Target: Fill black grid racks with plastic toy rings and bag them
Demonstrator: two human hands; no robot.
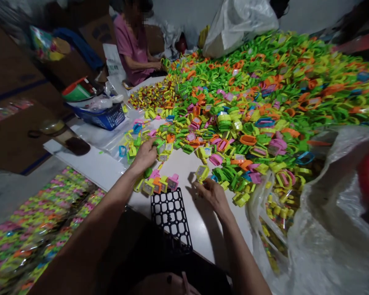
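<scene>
The left arm stretches forward from the lower left, its hand (146,155) palm-down at the heap (249,102)'s near edge, fingers bent against a green watch (160,146); whether they grip it, I cannot tell. The right arm angles inward, its hand (214,196) over the counter (203,225), thumb and fingers pinching the lower end of a yellow watch (202,172), beyond and right of the black tray (169,218).

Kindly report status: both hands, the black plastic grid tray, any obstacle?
Left hand at green plastic toy watch. Right hand at yellow plastic toy watch, grip unclear. Black plastic grid tray: pink plastic toy watch at far edge, possibly in the way.
</scene>
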